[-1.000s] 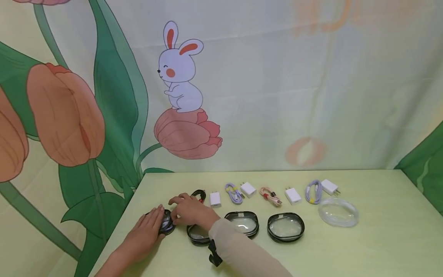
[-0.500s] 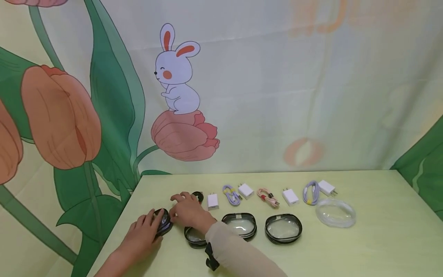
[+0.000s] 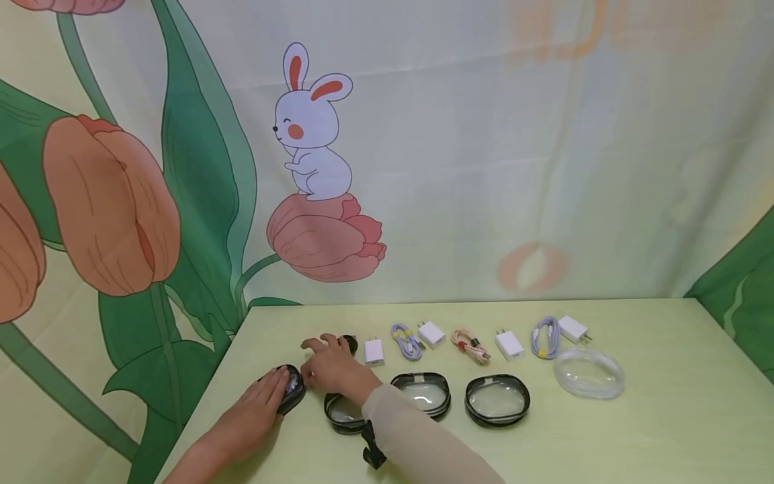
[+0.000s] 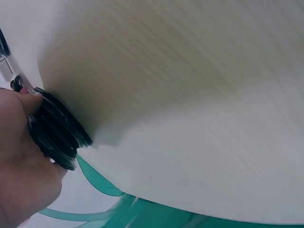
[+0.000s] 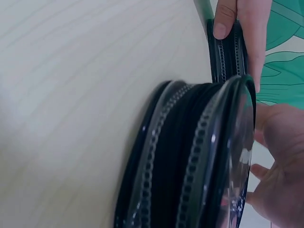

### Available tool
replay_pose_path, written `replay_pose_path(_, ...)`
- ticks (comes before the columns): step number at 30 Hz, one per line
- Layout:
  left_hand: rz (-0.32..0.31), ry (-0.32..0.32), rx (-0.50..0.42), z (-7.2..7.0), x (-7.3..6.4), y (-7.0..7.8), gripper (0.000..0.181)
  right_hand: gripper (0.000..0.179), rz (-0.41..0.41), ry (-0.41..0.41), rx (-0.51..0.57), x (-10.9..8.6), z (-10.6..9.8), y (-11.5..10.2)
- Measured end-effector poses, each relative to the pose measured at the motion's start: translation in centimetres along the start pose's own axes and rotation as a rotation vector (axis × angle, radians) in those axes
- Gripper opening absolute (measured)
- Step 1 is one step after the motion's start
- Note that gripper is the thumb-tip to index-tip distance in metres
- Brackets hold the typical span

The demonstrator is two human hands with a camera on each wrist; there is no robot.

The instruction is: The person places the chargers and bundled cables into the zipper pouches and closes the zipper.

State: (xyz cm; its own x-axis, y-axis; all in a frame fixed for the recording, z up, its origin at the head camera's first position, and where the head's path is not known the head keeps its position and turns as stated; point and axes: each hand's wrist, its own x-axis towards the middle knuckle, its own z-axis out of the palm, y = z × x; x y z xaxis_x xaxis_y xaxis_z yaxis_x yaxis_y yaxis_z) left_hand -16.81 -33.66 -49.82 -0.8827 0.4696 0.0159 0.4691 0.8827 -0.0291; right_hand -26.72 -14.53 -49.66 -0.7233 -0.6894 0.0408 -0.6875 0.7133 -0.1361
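My left hand grips a round, black-rimmed zip pouch at the table's left, fingers over its top, thumb along its side. In the left wrist view the same pouch stands out from the hand. Its zipped edge shows beneath the left thumb in the right wrist view. My right hand is at the pouch's right edge, with some fingers raised and spread. A nearer pouch hides its fingertips in the right wrist view, so I cannot see whether they pinch anything.
Two more clear black-rimmed pouches lie to the right, then a clear white-rimmed pouch. Behind are several white charger plugs and coiled cables: black, lilac, pink.
The left fingers lift slightly from the pouch's top, then lie flat on it again. The right hand stays at the pouch's right edge. The head view shifts a little.
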Motion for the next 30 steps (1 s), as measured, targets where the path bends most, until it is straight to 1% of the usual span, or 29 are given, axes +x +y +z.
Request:
replay_pose_path(3, -0.03, -0.019, 0.02, 0.0, 0.2, 0.3, 0.066, 0.008, -0.065, -0.015, 0.006, -0.2, -0.1, 0.2)
replay_pose_path(6, -0.063, -0.025, -0.008, -0.1, 0.4, 0.6, 0.068, 0.009, -0.114, -0.028, 0.015, -0.5, -0.4, 0.3)
replay_pose_path(10, -0.095, -0.026, -0.055, 0.2, 0.8, 0.7, 0.067, 0.011, -0.118, -0.042, 0.025, -0.8, -0.4, 0.4)
replay_pose_path(12, -0.104, -0.041, -0.052, 0.4, 0.9, 0.7, 0.065, 0.011, -0.114, -0.048, 0.028, -0.9, -0.3, 0.4)
replay_pose_path(15, -0.101, -0.069, -0.044, 0.5, 1.1, 0.8, 0.059, 0.01, -0.114, -0.067, 0.038, -1.1, -0.4, 0.4)
replay_pose_path(17, -0.099, -0.088, -0.024, 0.3, 1.1, 0.9, 0.057, 0.009, -0.13, -0.081, 0.048, -1.1, -0.5, 0.1)
replay_pose_path(19, -0.105, -0.096, -0.027, 0.1, 1.2, 1.0, 0.055, 0.008, -0.139, -0.087, 0.049, -1.1, -0.7, -0.2)
replay_pose_path(22, -0.12, -0.082, -0.041, -0.5, 1.3, 1.2, 0.053, 0.009, -0.121, -0.064, 0.042, -1.0, -0.8, -0.7)
replay_pose_path(24, -0.131, -0.073, -0.05, -1.0, 1.2, 1.2, 0.055, 0.009, -0.081, -0.036, 0.045, -0.8, -0.7, -0.9)
replay_pose_path(26, -0.131, -0.074, -0.061, -1.4, 0.9, 1.0, 0.062, 0.01, -0.033, -0.013, 0.059, -0.7, -0.6, -1.0)
replay_pose_path(28, -0.112, -0.083, -0.059, -1.7, 0.5, 0.6, 0.072, 0.012, 0.009, 0.005, 0.07, -0.6, -0.4, -0.9)
replay_pose_path(30, -0.074, -0.081, -0.066, -1.6, 0.1, 0.0, 0.078, 0.012, 0.039, 0.016, 0.077, -0.5, -0.2, -0.8)
